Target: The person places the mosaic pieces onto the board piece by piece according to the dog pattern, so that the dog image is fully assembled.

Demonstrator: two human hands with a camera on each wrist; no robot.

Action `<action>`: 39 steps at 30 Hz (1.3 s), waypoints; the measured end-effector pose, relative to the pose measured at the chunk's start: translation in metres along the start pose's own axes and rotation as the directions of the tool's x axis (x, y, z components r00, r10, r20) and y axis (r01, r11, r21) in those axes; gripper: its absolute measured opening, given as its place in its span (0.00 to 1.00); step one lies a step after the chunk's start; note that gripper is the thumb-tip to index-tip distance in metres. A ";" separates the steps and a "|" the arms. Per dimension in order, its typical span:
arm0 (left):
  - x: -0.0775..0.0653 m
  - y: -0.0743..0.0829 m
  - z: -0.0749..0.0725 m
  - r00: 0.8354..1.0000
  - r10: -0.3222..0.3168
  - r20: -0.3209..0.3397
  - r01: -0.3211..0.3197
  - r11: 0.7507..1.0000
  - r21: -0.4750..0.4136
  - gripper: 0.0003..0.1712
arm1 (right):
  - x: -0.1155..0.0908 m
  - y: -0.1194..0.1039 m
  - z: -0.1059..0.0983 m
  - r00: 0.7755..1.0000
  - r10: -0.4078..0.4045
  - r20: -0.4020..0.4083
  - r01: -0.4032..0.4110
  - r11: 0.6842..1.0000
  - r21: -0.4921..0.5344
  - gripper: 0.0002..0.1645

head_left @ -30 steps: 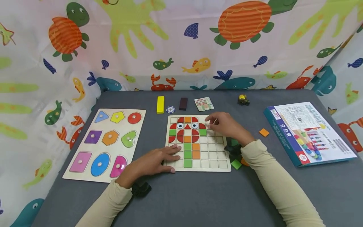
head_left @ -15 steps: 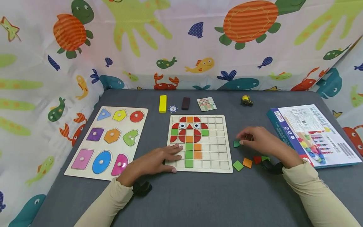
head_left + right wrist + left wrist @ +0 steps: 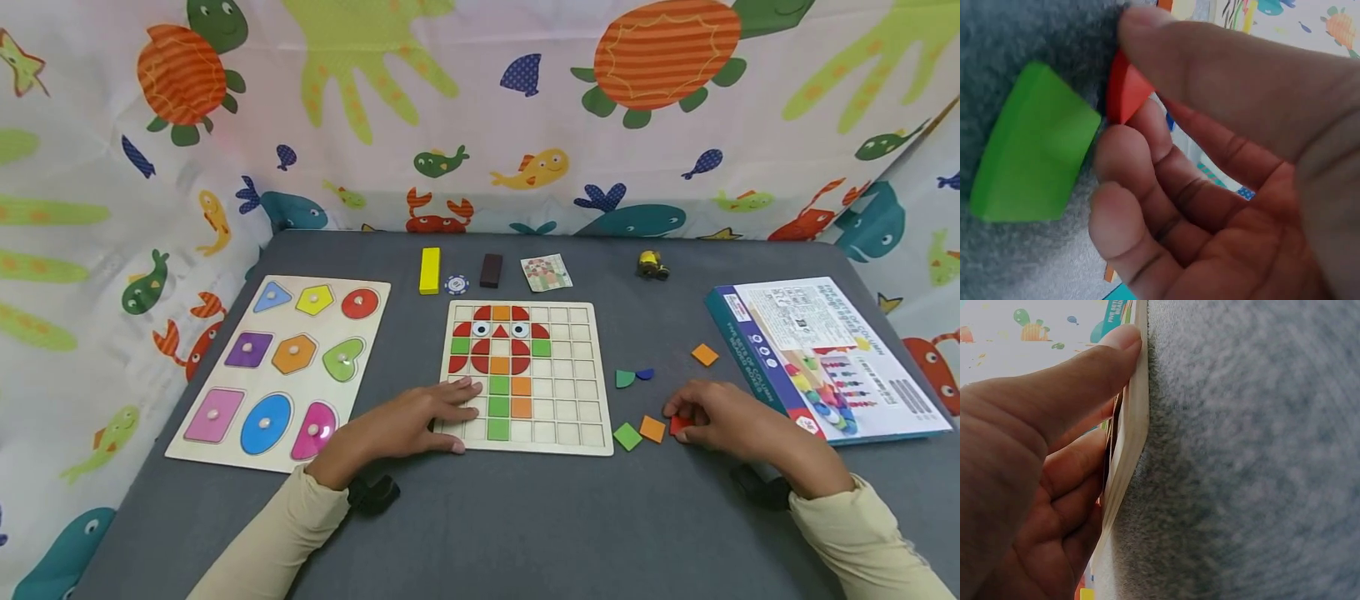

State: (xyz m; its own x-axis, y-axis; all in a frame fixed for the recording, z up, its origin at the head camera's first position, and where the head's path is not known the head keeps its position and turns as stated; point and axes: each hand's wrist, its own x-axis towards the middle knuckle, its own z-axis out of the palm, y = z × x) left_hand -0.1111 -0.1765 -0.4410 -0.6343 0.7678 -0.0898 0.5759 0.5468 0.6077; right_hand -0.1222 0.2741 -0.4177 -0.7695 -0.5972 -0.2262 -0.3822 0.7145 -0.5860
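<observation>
My left hand (image 3: 420, 421) rests on the lower left corner of a wooden grid board (image 3: 588, 410), fingers fairly straight over its surface. In the left wrist view, the thumb lies along the board's edge (image 3: 1139, 406). An owl-like face of red, orange, green and eye-printed tiles fills the board's upper left, with green and orange squares below. Right of the board, my right hand (image 3: 731, 423) pinches a red tile (image 3: 1130, 92) close over the table. A light green tile (image 3: 1038, 147) lies beside those fingertips, hidden under the hand in the head view.
Near the right hand lie a green square (image 3: 627, 437), orange squares (image 3: 652, 429), a dark green quarter-round (image 3: 625, 379) and a blue piece (image 3: 644, 374). A shape puzzle (image 3: 281, 392) stands left, a box (image 3: 832, 358) right. Behind are a yellow block (image 3: 430, 271), a picture card (image 3: 546, 272) and a toy (image 3: 652, 265).
My right hand has left the board, passed the dark green quarter-round, and moved down and right to the red tile. The blue piece is now uncovered. My left hand has stayed on the board.
</observation>
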 end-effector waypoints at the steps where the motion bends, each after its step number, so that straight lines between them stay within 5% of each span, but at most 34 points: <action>1: 0.000 0.000 0.000 1.000 0.001 0.000 -0.001 1.000 0.001 0.34 | 0.001 0.000 0.000 1.000 0.003 -0.005 -0.003 1.000 0.000 0.10; 10: 0.001 -0.002 0.002 1.000 0.001 0.004 -0.001 1.000 -0.004 0.34 | 0.014 -0.003 -0.008 0.999 0.040 0.016 -0.040 0.999 -0.007 0.06; 15: 0.001 -0.003 0.001 1.000 0.006 -0.001 -0.006 1.000 0.001 0.34 | 0.028 -0.015 -0.013 0.998 0.034 -0.054 -0.035 0.999 -0.023 0.02; 26: 0.000 -0.002 0.000 1.000 0.005 0.004 -0.004 1.000 -0.004 0.33 | 0.085 -0.059 0.004 0.984 -0.142 -0.111 0.148 0.987 0.055 0.10; 39: 0.000 -0.002 0.000 1.000 -0.002 0.011 0.002 1.000 0.002 0.33 | 0.139 -0.076 0.021 0.988 -0.121 -0.098 0.129 0.989 0.078 0.09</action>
State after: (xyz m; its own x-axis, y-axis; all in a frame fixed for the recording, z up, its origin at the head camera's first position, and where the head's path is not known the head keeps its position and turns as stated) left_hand -0.1122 -0.1771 -0.4419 -0.6298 0.7703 -0.1000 0.5757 0.5493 0.6057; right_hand -0.1896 0.1297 -0.4208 -0.7639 -0.6408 -0.0762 -0.4372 0.6007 -0.6693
